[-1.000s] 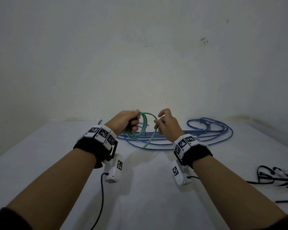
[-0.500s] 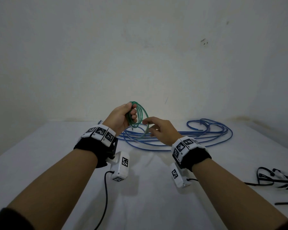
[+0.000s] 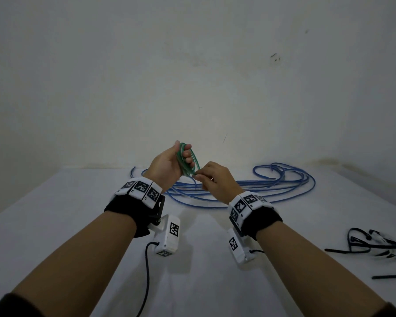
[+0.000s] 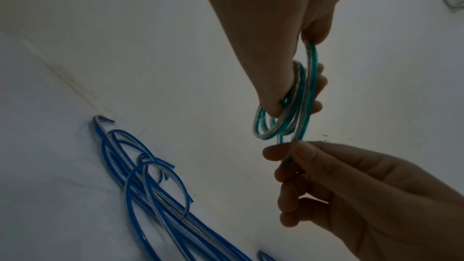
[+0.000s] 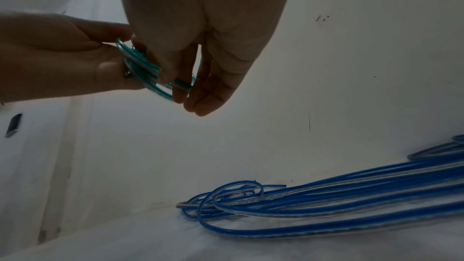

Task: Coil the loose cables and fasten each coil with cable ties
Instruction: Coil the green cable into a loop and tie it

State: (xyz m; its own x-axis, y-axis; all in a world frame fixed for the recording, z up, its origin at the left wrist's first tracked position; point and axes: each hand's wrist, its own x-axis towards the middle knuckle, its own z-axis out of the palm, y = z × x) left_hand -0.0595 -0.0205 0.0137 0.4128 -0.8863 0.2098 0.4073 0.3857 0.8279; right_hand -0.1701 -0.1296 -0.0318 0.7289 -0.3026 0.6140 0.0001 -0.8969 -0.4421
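Note:
A small coil of green cable (image 3: 188, 160) (image 4: 293, 112) (image 5: 145, 70) is held up above the white table (image 3: 78, 225). My left hand (image 3: 169, 163) (image 4: 281, 66) grips the coil, fingers curled through its loops. Just to the right, my right hand (image 3: 212, 178) (image 4: 351, 186) (image 5: 191, 57) pinches the cable's lower strand between thumb and fingers. Behind both hands a long blue cable (image 3: 261, 184) (image 4: 155, 195) (image 5: 326, 201) lies loose in wide loops on the table.
Black cable ties (image 3: 375, 245) lie scattered at the table's right edge. A pale wall (image 3: 192, 76) rises directly behind the table. A thin black lead (image 3: 146, 271) hangs from the left wrist camera over the near table.
The left hand has lifted the green coil higher and turned it upright. The right hand moved in under it and now pinches the strand at the coil's lower edge.

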